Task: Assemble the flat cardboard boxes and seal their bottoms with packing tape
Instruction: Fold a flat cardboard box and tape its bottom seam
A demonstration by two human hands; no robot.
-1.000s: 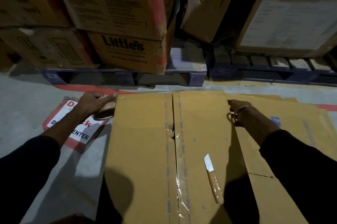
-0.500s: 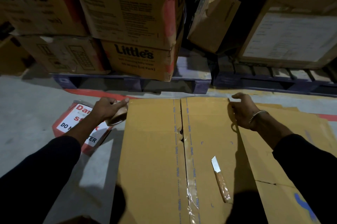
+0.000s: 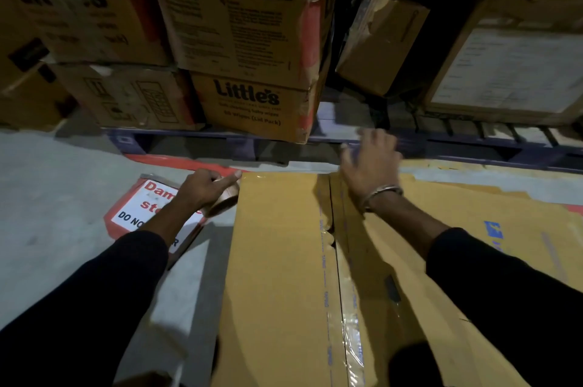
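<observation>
The cardboard box lies flat on the floor, its centre seam taped. At its far left corner the left hand grips a tape roll, forefinger stretched onto the edge. The right hand hovers blurred over the far edge, grip open, fingers spread.

Left hand: fingers curled, forefinger extended, arm reaching forward. Right hand: raised, fingers spread and relaxed, motion-blurred, bangle at wrist.

Grey concrete floor: cardboard box, flat cardboard, red-white sign, pallet.
</observation>
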